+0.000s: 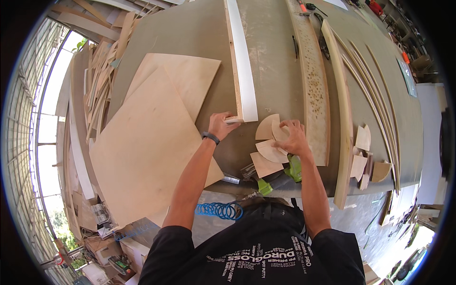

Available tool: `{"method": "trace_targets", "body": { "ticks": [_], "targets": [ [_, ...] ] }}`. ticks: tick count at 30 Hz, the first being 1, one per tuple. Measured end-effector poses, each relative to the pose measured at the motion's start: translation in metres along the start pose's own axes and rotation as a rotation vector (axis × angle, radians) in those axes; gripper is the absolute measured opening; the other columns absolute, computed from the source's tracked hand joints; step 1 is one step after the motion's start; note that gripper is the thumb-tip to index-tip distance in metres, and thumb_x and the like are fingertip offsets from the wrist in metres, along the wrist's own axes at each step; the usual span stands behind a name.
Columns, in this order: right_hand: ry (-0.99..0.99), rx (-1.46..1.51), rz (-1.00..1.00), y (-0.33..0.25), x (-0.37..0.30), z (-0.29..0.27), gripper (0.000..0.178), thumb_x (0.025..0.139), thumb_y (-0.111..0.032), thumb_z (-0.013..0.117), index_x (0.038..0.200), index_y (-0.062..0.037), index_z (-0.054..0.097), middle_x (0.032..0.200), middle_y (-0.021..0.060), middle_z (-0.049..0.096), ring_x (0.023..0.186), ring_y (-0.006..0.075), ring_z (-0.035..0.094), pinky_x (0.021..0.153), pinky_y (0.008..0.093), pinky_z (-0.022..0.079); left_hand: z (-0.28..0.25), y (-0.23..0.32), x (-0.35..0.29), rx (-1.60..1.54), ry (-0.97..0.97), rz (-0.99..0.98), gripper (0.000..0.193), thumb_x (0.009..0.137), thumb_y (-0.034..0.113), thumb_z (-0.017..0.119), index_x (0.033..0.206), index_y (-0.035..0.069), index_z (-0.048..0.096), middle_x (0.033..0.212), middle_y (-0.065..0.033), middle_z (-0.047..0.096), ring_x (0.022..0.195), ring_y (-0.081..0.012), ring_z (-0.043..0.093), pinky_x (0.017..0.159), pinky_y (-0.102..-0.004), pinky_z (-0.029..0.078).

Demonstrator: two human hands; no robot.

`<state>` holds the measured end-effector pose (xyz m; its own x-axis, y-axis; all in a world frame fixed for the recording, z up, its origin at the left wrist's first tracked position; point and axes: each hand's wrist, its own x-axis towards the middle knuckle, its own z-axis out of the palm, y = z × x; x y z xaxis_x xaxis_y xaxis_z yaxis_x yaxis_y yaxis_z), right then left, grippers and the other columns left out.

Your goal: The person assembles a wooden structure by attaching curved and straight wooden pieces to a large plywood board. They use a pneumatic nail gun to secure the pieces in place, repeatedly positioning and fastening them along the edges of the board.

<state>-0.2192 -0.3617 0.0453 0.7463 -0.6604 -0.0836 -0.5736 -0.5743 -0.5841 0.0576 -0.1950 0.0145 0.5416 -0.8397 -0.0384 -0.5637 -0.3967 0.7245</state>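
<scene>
Left hand (pixel 220 127) is gripping a pale strip (pixel 232 120), right hand (pixel 294 138) pinching a plywood quarter-round (pixel 279 133), probably light, stiff, best held by its edges.

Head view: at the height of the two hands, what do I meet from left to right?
Wood strips, large plywood panel, left hand, fan-shaped wooden pieces, right hand, speckled board, pale plank, small curved wood piece, thin rods.

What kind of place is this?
It's probably a woodworking shop: fan-shaped wooden pieces lie on a big worktable near a green tool, and lots of wood strips are piled up at the left.
</scene>
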Motion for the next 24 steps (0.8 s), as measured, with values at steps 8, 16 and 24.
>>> {"method": "trace_targets", "body": {
  "ticks": [8, 16, 24],
  "targets": [
    [0.225, -0.058, -0.15, -0.042, 0.013, 0.006, 0.064, 0.071, -0.034, 0.09, 0.123, -0.0089, 0.065, 0.123, 0.0156, 0.064, 0.121, 0.0394, 0.056, 0.105, 0.0486, 0.047, 0.006, -0.011, -0.001, -0.044, 0.014, 0.044, 0.026, 0.077, 0.019, 0.088, 0.095, 0.003, 0.078, 0.085, -0.0178, 0.076, 0.076, -0.034, 0.073, 0.072, -0.0388, 0.058],
    [0.136, -0.14, -0.347, -0.098, 0.027, 0.04, 0.075, 0.075, -0.033, 0.086, 0.14, -0.0048, 0.062, 0.138, 0.0163, 0.054, 0.127, 0.0407, 0.049, 0.108, 0.0511, 0.046, 0.005, -0.011, 0.0, -0.008, 0.072, 0.127, 0.023, 0.075, 0.016, 0.088, 0.094, 0.007, 0.079, 0.082, -0.0153, 0.076, 0.075, -0.0329, 0.073, 0.072, -0.0388, 0.058],
    [-0.036, -0.178, -0.326, -0.104, 0.034, 0.029, 0.07, 0.075, -0.029, 0.084, 0.137, -0.003, 0.065, 0.133, 0.0159, 0.052, 0.125, 0.0384, 0.047, 0.107, 0.0501, 0.046, 0.005, -0.008, -0.002, -0.049, 0.028, 0.073, 0.021, 0.076, 0.015, 0.087, 0.093, 0.007, 0.079, 0.081, -0.0146, 0.076, 0.073, -0.0324, 0.073, 0.072, -0.0386, 0.058]
  ]
}}
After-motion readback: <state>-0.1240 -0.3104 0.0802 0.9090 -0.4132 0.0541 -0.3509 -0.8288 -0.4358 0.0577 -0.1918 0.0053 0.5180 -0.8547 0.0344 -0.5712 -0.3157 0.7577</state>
